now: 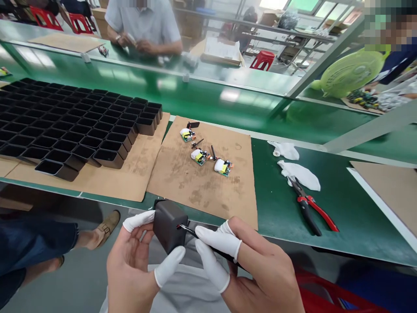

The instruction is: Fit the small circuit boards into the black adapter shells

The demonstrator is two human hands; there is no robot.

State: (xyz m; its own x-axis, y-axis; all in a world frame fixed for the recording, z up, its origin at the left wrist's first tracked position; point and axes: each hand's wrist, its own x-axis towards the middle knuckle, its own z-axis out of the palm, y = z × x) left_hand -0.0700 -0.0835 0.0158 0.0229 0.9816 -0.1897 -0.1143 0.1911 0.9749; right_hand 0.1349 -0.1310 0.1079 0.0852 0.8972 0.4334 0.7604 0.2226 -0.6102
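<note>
A black plastic box (167, 224) is in my left hand (137, 261), tilted, with the thumb and fingers around its sides. My right hand (250, 265) pinches a slim black tool (191, 231) with a bright metal tip. That tip meets a small hole in the box's end face, where a bit of red shows. White finger cots cover several fingertips on both hands. Beyond my hands, three small circuit boards (223, 167) with white and yellow parts lie on a cardboard sheet (208, 195), with black pieces beside them.
Rows of open black boxes (109, 157) fill the cardboard at left. Red-handled pliers (306, 204) and white finger cots (302, 174) lie on the green table (270, 208) at right. Across a low clear partition a person (143, 30) works. Someone's sandalled foot (107, 228) is at lower left.
</note>
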